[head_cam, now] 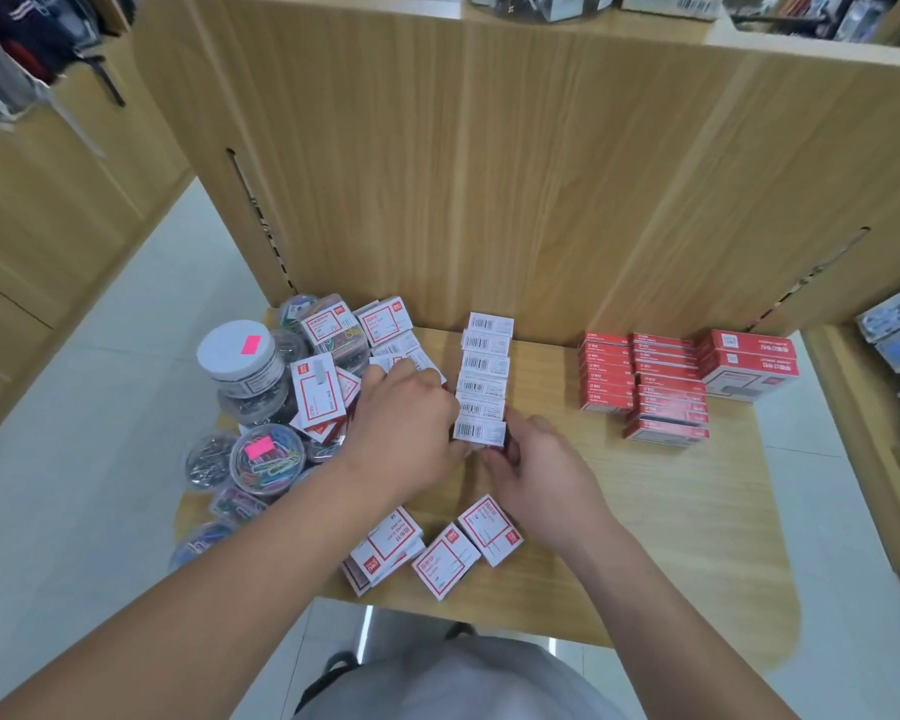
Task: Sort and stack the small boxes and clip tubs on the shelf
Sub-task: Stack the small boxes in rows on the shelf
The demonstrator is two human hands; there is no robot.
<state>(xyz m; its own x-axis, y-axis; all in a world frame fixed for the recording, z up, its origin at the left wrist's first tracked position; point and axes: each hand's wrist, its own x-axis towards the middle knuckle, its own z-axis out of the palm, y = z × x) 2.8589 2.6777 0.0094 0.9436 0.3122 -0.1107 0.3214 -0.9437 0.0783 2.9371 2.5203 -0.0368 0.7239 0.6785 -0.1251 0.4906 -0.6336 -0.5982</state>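
- Done: one row of white boxes (484, 376) stands at the centre of the shelf (645, 511). The red boxes (645, 387) are stacked in neat columns toward the right rear corner.
- Left: a heap of boxes (344, 366) and the clip tubs (261, 454) lie jumbled along the left edge. Three loose boxes (437, 548) lie askew at the front edge. Judged roughly half complete.
- Orientation: the row's long axis runs from the back panel (489, 200) toward the front edge. Each box lies crosswise, long axis parallel to the front edge, barcode side up.
- The front box (479, 431) ends the row.
- Left hand (406, 423): fingers curled, grasping the front box's left end.
- Right hand (536, 459): fingertips pinching its near right corner.
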